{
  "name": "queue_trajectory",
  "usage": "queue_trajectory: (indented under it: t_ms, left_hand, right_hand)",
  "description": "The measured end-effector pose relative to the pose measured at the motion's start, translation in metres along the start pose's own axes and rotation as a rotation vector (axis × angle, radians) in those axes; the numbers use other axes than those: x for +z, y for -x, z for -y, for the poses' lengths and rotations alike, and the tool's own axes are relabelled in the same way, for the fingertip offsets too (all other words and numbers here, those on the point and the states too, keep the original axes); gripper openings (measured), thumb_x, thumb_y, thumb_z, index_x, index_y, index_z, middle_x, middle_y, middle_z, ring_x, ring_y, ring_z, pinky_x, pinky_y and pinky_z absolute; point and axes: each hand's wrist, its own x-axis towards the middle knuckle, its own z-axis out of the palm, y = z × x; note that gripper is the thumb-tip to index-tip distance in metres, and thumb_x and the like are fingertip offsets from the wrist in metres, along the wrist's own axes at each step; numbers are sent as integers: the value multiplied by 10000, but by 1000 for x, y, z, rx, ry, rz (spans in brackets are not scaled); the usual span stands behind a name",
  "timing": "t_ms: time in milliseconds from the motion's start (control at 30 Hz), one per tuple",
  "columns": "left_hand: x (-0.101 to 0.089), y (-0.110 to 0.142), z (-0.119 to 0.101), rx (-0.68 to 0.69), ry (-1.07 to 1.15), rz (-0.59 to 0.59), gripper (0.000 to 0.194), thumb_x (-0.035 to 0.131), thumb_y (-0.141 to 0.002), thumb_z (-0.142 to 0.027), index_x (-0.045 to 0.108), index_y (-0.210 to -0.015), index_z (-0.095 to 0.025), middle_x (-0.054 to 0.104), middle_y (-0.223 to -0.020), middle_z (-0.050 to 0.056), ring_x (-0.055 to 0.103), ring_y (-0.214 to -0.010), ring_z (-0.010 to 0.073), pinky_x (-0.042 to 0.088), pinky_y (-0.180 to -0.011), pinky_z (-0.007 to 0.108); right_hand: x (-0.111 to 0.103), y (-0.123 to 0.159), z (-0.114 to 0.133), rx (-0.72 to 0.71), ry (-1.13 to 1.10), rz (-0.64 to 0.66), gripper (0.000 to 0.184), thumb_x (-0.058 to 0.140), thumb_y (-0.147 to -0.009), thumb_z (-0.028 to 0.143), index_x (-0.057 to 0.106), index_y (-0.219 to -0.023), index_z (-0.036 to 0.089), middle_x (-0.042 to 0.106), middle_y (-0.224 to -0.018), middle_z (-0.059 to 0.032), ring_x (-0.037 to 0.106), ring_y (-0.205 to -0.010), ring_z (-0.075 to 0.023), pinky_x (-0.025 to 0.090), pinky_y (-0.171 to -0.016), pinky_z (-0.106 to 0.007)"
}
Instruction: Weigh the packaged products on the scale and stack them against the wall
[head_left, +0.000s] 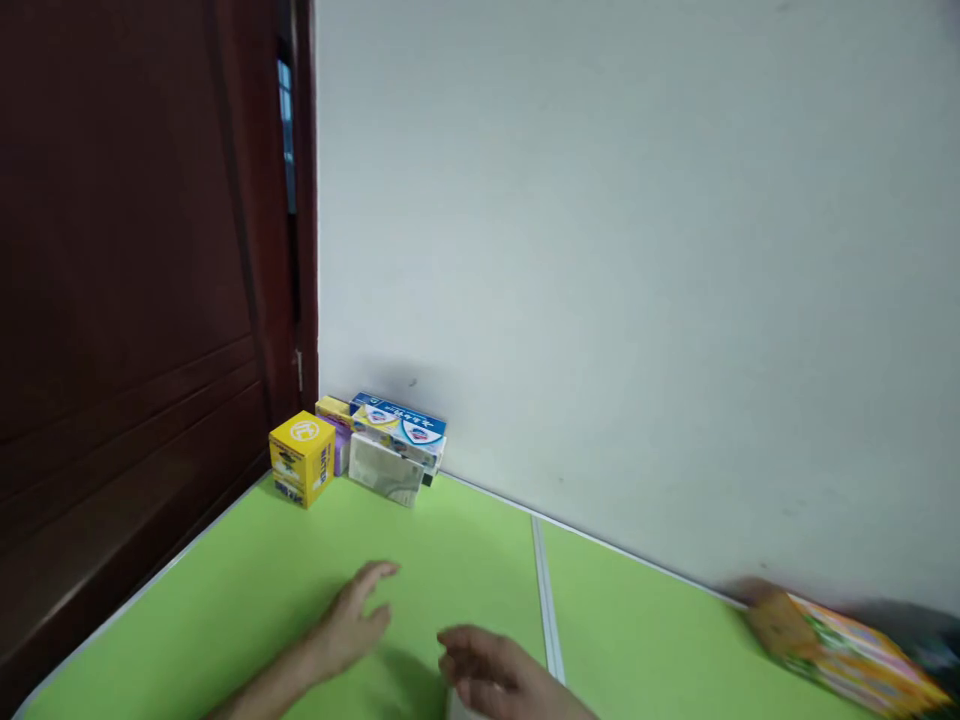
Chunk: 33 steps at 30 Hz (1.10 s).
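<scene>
Over the green counter (pixel 465 540) | left hand (pixel 346 622): grip released | right hand (pixel 501 668): grip unclear, pale object (pixel 457 707) beneath | opposed palms should steady it

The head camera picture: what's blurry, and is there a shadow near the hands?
Head view: the orange patterned box is smeared, the left hand and right hand soft; same head view: the yellow cube-shaped box is crisper, and a dim shadow lies between the hands on the green tabletop.
</scene>
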Motion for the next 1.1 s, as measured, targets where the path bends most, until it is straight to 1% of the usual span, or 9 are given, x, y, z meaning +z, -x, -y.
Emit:
queue_trajectory:
  t_ms: [167, 267, 433, 633, 767, 900, 967, 1033, 1100]
  left_hand:
    - [-45, -72, -17, 220, 27, -360, 551, 504, -721, -124, 457, -1270, -141, 452, -1384, 151, 383, -1307, 246, 261, -1097, 443]
    - [-59, -111, -27, 311, -21, -452, 541, 499, -716, -105, 455, -1255, -124, 461, -1364, 177, 392, -1299, 266, 278, -1082, 481]
    - [-44, -149, -27, 375, -37, -396, 550, 496, -722, -90, 441, -1267, -141, 473, -1347, 152, 398, -1290, 240, 290, -1087, 440]
    - [-21, -168, -32, 385, -12, -469, 610, 479, -706, -60, 378, -1299, -163, 423, -1318, 152, 418, -1252, 248, 388, -1008, 441]
    - [-17, -130, -47, 385, -34, -461, 550, 469, -724, -66, 432, -1265, -157, 466, -1238, 143, 469, -1186, 242, 384, -1006, 437]
    - [8, -41, -50, 376, -9, -235, 514, 469, -795, -139, 418, -1304, -186, 440, -1324, 120, 421, -1240, 227, 339, -1054, 423]
    - [27, 8, -43, 227, 70, -54, 490, 463, -829, -186, 420, -1315, -225, 424, -1376, 92, 407, -1265, 224, 316, -1074, 431]
    - [49, 51, -32, -17, 162, 103, 470, 447, -854, -228, 425, -1323, -246, 414, -1407, 83, 394, -1288, 240, 320, -1072, 452]
    - [69, 83, -19, -191, 220, 173, 478, 436, -863, -250, 412, -1341, -243, 389, -1432, 88, 387, -1301, 247, 326, -1072, 451]
  right_hand:
    - [-1, -92, 22, -8, -332, -295, 448, 632, -781, 409, 567, -1140, 149, 684, -1044, -108, 655, -945, -232, 475, -886, -397]
    - [-14, -136, 27, -22, -556, -506, 436, 671, -732, 440, 570, -1063, 174, 708, -939, -81, 680, -841, -208, 513, -796, -358]
    - [-45, -197, 31, -58, -609, -813, 293, 666, -683, 460, 578, -802, 208, 644, -656, 11, 624, -570, -134, 494, -512, -235]
    - [-62, -223, 38, -119, -511, -836, 344, 686, -634, 465, 585, -791, 175, 521, -470, 69, 486, -409, -83, 396, -413, -193]
    - [-52, -185, 43, -181, -436, -860, 380, 684, -637, 443, 618, -873, 152, 550, -500, 63, 441, -408, -69, 367, -422, -195]
    - [-31, -91, 25, -155, -382, -836, 451, 678, -666, 444, 622, -1015, 165, 584, -605, 42, 485, -486, -91, 403, -481, -222]
    - [-14, -36, 7, -120, -289, -800, 475, 647, -716, 450, 590, -1097, 173, 567, -633, 38, 502, -542, -109, 416, -517, -235]
    - [9, 12, -15, -39, -194, -775, 481, 585, -780, 455, 555, -1163, 167, 564, -674, 21, 522, -607, -131, 431, -562, -253]
    - [32, 47, -37, 68, -155, -779, 474, 514, -832, 453, 534, -1204, 159, 587, -743, -9, 543, -664, -153, 448, -605, -275]
